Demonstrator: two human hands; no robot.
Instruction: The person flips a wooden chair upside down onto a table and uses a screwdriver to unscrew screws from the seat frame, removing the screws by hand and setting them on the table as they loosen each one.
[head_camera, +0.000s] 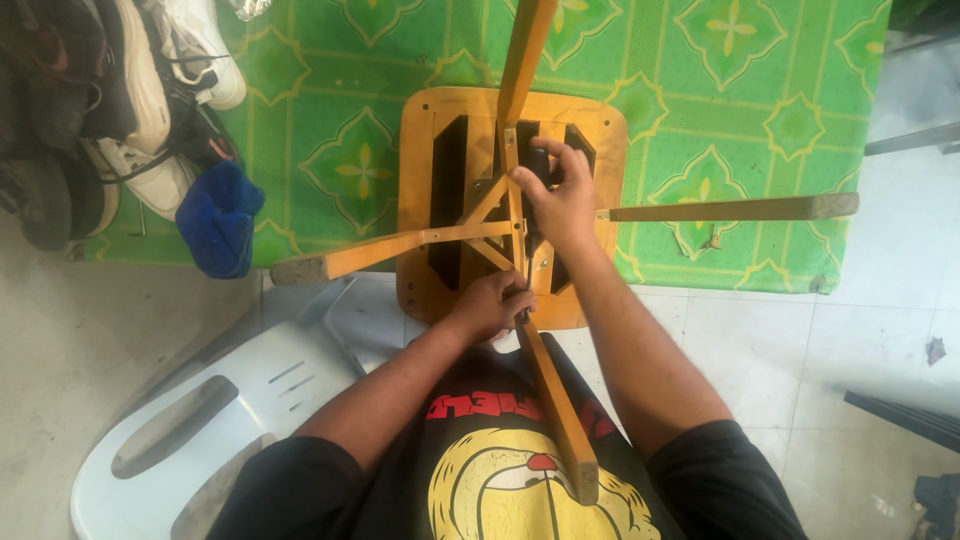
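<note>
Stool work fills your view: a wooden stool, yellow-orange, lies upside down on a green patterned mat, its seat flat against the mat and its four legs sticking up and outward toward you. One leg points to your left, one to your right, one runs away from you toward the top of the view, and the nearest one comes back over your lap. Your right hand rests on the underside of the seat near the middle, where the crossed braces meet; its fingers are curled around a dark object there, though you cannot tell from this angle what that object is. Your left hand sits at the near edge of the seat, closed around the base of the nearest leg, fingers wrapped tight. Both forearms reach forward from your black shirt with its yellow and red print. To your left, a white plastic chair lies tipped on the pale tiled floor, just beside your left arm. Farther left, at the mat's edge, a blue cloth sits bunched, and behind it a heap of shoes, white and dark, spreads across the upper left corner.
</note>
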